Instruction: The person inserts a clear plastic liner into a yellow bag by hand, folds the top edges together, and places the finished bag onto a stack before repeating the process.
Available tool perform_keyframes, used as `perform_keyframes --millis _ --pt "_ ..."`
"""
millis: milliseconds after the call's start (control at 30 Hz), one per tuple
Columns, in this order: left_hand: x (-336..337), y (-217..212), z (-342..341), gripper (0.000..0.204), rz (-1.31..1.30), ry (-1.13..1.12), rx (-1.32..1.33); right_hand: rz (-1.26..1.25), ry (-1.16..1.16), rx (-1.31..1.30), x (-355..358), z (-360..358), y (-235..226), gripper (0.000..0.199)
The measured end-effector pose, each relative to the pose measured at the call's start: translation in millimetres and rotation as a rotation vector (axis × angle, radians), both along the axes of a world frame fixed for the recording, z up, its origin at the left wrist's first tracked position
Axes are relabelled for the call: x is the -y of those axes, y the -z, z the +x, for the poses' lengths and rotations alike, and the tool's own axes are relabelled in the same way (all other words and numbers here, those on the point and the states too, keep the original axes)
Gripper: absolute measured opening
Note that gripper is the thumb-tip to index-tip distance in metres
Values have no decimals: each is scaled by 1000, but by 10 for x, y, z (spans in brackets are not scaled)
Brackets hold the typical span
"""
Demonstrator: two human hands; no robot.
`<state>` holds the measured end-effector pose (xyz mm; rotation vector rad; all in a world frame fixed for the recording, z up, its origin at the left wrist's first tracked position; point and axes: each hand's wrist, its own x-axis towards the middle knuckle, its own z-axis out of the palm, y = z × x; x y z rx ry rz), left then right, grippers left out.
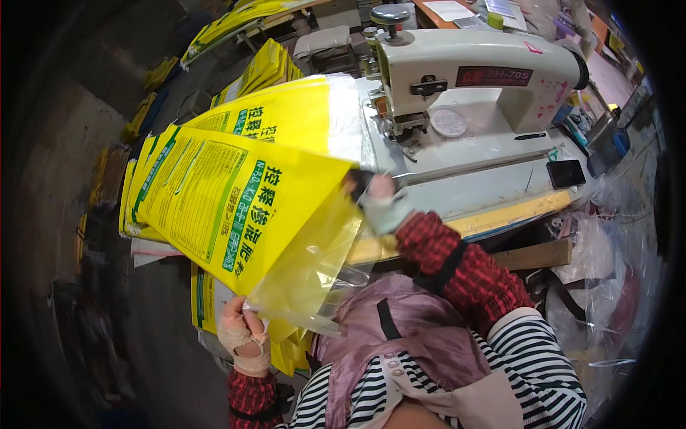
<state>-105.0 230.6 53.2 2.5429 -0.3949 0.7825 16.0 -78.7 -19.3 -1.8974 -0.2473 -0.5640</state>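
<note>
A yellow printed plastic sack point(214, 193) stretches between my hands, its near end over my lap. A clear plastic liner point(304, 275) sticks out of that end. My left hand point(244, 339), in a pale fingerless covering, pinches the sack's lower corner by the liner. At the upper corner my right hand point(380, 200), in a light covering with dark material over the fingers, is closed on the sack's edge; it is slightly blurred. Beneath lies a stack of similar yellow sacks point(300, 107) with a white edge, left of the white sewing machine point(479, 79).
The machine stands on a pale worktable point(486, 154) with a yellow front edge point(500, 214). A black phone-like object point(566, 174) lies at its right. More yellow sacks point(261, 71) are piled behind. Crumpled clear plastic point(600, 272) hangs at the right, and a stool point(323, 43) stands at the back.
</note>
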Motion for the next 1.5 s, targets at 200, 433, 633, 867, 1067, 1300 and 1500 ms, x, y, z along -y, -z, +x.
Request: perform_keyframes --millis 200,433,633,867,1067,1300,1500 --pt "-184 219 -406 15 127 51 -139 -387 272 199 163 424 -225 26" --pt "-172 -476 -540 19 166 -384 -283 -789 -99 61 -317 234 -406 21" --pt "589 242 -86 19 194 153 -527 -812 -216 235 -681 -274 -434 24" --pt "-695 776 64 31 552 -394 -665 -877 -244 -34 -235 -624 -101 13" --pt "-1156 398 -206 43 226 -508 -429 -740 -267 144 -534 -566 74 18" --pt "-1035 -154 -535 28 -1515 -35 -70 -709 -204 169 -426 -606 5 18" --pt "-658 -267 142 28 -1689 -189 161 -717 -162 243 -346 -732 -66 17"
